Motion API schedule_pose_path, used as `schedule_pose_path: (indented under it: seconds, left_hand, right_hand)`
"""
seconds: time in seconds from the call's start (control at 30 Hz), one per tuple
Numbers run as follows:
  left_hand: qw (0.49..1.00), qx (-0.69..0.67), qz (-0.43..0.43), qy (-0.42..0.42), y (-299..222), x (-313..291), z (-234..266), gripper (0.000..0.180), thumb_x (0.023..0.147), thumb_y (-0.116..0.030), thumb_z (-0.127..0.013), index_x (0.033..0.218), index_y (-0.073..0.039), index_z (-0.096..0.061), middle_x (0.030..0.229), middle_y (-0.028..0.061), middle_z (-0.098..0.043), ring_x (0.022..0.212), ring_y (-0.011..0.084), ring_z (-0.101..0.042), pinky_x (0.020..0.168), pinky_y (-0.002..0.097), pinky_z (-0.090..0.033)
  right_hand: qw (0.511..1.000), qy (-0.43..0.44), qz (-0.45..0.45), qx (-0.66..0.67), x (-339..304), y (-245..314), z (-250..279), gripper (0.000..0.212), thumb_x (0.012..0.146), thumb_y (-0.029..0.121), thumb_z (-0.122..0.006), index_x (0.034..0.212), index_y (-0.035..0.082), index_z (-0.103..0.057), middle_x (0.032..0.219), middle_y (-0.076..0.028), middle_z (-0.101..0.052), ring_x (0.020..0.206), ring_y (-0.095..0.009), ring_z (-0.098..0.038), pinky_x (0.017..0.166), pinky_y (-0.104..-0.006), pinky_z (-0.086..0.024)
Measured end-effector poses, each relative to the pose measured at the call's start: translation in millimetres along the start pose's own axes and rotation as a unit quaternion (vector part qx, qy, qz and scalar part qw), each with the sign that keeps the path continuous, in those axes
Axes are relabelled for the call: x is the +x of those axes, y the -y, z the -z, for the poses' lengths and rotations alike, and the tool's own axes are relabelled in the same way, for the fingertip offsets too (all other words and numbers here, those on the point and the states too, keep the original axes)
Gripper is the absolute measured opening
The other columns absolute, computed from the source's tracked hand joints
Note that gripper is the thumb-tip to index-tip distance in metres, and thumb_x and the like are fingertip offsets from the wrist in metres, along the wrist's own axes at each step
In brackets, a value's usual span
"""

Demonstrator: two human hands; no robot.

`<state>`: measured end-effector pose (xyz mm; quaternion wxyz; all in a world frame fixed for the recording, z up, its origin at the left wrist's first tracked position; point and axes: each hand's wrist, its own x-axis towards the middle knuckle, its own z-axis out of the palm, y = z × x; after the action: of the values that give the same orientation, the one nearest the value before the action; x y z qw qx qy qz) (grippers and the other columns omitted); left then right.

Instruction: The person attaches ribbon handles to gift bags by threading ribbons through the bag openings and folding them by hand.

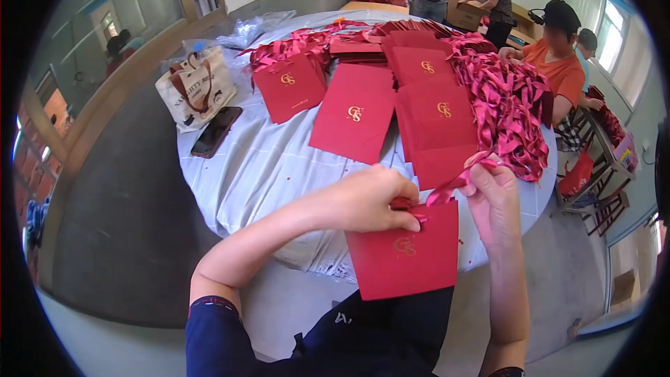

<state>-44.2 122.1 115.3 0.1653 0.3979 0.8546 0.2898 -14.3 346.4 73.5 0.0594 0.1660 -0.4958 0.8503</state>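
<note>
A red paper bag [412, 258] with a gold emblem hangs at the table's near edge, close to my body. My left hand [380, 199] is closed on its upper edge, the thumb pressing the front and ribbon bunched beneath the fingers. From there a glossy pink-red ribbon [441, 194] runs up to the right. My right hand [492, 195] pinches that ribbon between thumb and fingertips, beside the bag's upper right corner. How the ribbon joins the bag is hidden by my left hand. Just beyond lie overlapping flat red bags [440, 115] with the same emblem.
A heap of ribbons [506, 108] covers the table's right side. More red bags [352, 112] lie on the white tablecloth [244, 181]. A canvas tote [195, 91] and a phone [216, 132] are at left. A person in orange [562, 63] works at right; others stand behind.
</note>
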Motion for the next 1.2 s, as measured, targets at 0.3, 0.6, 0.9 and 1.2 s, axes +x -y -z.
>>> schedule_pose_path:
  seconds: [0.3, 0.6, 0.9, 1.2]
  left_hand:
    - [0.938, 0.099, 0.116, -0.312, 59.5, -54.4, 152.2, 0.033, 0.077, -0.022, -0.07, 0.1, 0.001, -0.068, 0.085, 0.0148, -0.07, 0.076, 0.019, -0.065, 0.072, 0.0309, -0.05]
    - [0.881, 0.254, 0.196, -0.348, 181.0, -34.8, 209.3, 0.037, 0.077, -0.031, -0.069, 0.104, -0.006, -0.07, 0.093, 0.0156, -0.07, 0.087, 0.03, -0.067, 0.078, 0.0383, -0.051]
    - [0.727, 0.395, 0.206, -0.523, 236.5, 10.8, 152.0, 0.053, 0.076, -0.033, -0.073, 0.123, -0.013, -0.057, 0.124, 0.0065, -0.053, 0.116, 0.0305, -0.048, 0.095, 0.0484, -0.038]
    - [0.783, 0.36, -0.02, -0.506, 188.9, 24.4, 79.5, 0.028, 0.08, -0.009, -0.066, 0.107, -0.009, -0.06, 0.105, 0.0108, -0.058, 0.101, 0.0304, -0.053, 0.085, 0.0425, -0.041]
  right_hand:
    - [0.995, -0.025, -0.025, -0.098, 2.2, -3.5, 11.3, 0.024, 0.094, 0.01, -0.057, 0.114, -0.003, -0.058, 0.101, -0.008, -0.063, 0.082, -0.011, -0.058, 0.074, -0.0245, -0.045]
    - [0.985, -0.092, -0.103, -0.102, -29.1, -34.6, 55.0, 0.014, 0.091, 0.004, -0.055, 0.102, -0.002, -0.06, 0.091, -0.005, -0.06, 0.075, -0.01, -0.053, 0.069, -0.0239, -0.044]
    - [0.976, -0.091, -0.087, -0.178, -40.7, -42.5, 58.0, 0.012, 0.09, 0.002, -0.056, 0.1, -0.002, -0.061, 0.089, -0.006, -0.061, 0.075, -0.01, -0.054, 0.069, -0.0243, -0.044]
    - [0.981, -0.089, -0.093, -0.143, -41.6, -38.8, 59.1, 0.013, 0.089, 0.002, -0.057, 0.101, -0.003, -0.062, 0.089, -0.006, -0.062, 0.075, -0.01, -0.054, 0.07, -0.024, -0.044]
